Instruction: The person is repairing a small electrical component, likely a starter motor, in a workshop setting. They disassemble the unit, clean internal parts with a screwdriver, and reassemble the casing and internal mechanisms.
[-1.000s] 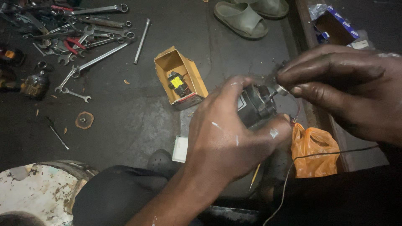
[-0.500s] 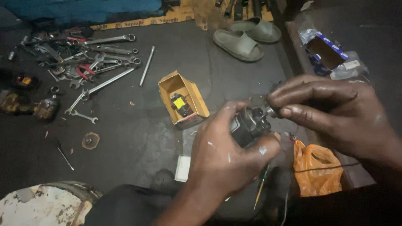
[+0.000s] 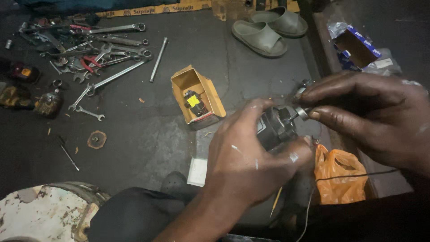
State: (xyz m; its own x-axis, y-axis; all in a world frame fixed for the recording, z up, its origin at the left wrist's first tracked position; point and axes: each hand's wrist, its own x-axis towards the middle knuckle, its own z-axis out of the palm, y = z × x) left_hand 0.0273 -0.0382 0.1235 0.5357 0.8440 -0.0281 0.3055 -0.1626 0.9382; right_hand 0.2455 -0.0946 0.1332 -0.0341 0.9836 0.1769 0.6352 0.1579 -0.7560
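While the left hand [image 3: 251, 166] keeps its fist wrapped around the small dark motor [image 3: 274, 127] above the floor, the right hand [image 3: 371, 121] has closed in, fingertips now pinching the metal shaft end [image 3: 301, 113], so fitting work continues.

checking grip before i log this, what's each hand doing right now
Left hand: closed around the dark cylindrical motor.
Right hand: fingertips pinched on the small metal part at the motor's end.

Dark floor [image 3: 134, 134], wrenches [image 3: 103, 58], sandals [image 3: 268, 29]
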